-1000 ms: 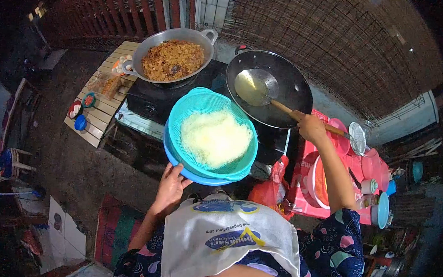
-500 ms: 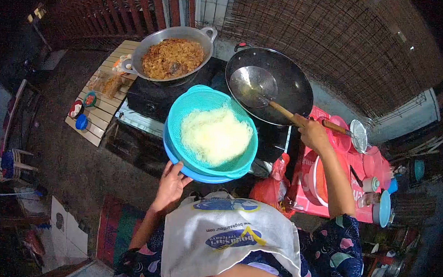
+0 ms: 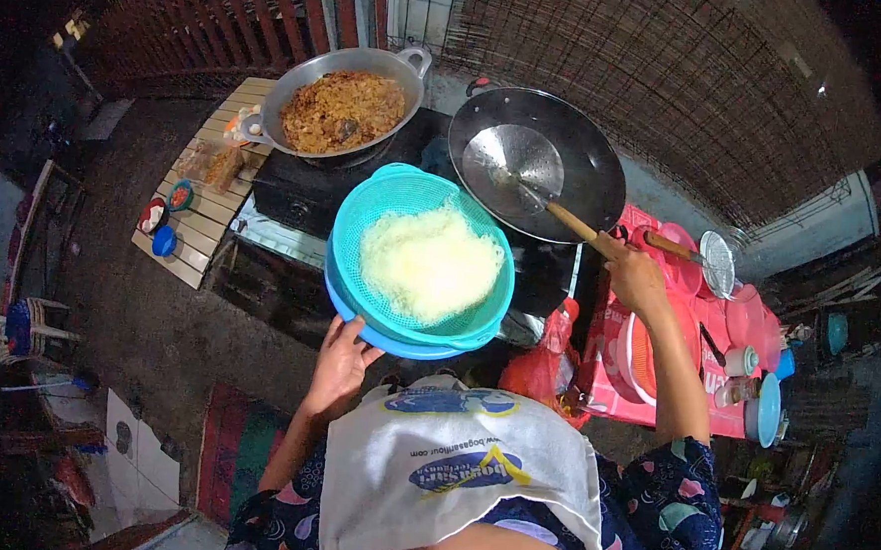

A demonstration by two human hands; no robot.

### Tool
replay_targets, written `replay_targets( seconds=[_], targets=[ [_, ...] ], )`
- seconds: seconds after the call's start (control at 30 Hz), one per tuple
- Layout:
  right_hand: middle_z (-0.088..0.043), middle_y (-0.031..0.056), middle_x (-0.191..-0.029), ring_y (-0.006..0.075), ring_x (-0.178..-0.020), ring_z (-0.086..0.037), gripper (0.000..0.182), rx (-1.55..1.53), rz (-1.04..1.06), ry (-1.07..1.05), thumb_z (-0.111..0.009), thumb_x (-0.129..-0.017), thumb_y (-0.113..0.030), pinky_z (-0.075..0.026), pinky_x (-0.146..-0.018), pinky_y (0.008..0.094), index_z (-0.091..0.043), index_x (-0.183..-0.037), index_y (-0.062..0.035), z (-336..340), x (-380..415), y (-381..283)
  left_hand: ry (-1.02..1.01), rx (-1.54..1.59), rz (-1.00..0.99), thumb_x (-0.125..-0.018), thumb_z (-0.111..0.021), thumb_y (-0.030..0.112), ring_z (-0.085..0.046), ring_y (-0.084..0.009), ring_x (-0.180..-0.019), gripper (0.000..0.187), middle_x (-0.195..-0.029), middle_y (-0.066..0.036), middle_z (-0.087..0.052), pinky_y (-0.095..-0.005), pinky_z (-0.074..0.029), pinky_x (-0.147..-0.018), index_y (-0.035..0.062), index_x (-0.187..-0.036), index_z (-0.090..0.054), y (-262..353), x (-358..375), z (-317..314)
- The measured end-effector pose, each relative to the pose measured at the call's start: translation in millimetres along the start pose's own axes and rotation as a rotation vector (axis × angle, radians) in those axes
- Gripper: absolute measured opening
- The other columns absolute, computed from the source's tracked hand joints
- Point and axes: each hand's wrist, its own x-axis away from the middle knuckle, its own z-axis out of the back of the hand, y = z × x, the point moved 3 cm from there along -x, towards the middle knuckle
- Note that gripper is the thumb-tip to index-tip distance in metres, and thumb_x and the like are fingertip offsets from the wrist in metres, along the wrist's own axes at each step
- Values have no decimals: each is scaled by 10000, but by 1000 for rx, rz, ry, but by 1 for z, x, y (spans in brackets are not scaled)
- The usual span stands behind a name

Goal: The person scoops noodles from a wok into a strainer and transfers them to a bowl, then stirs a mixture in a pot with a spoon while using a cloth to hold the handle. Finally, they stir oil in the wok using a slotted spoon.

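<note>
My left hand (image 3: 344,363) grips the near-left rim of a blue basin (image 3: 397,350), thumb up by the edge. Inside that basin sits a teal colander (image 3: 348,235) heaped with pale, thin noodles (image 3: 429,264). My right hand (image 3: 636,277) is closed around the wooden handle of a metal skimmer (image 3: 514,159). The skimmer's shiny round head is inside a black wok (image 3: 591,163), toward its left side. The basin and colander are held at the front of the stove, just left of the wok.
A silver pan (image 3: 301,88) of brown cooked food stands at the back left of the stove (image 3: 290,197). Small bowls rest on a slatted wooden table (image 3: 199,232) to the left. On the right, a pink-covered table (image 3: 604,383) bears a wire strainer (image 3: 717,265), pink baskets and jars.
The skimmer's head has shifted slightly right and up within the wok, and my right hand has moved a little right. My left hand and the colander have barely moved.
</note>
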Motion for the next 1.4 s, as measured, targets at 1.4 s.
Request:
replay_targets(
  seconds=[1.4],
  targets=[
    [-560, 129, -942, 305, -822, -548, 408, 124, 89, 455, -526, -717, -16, -423, -702, 423, -532, -1112, -119, -16, -29, -13, -89, -337, -218, -906, -434, 177, -524, -180, -1020, 324, -1131, -42, -492, -321, -510, -770, 133, -1221, -375, -6, -3, 8]
  ],
)
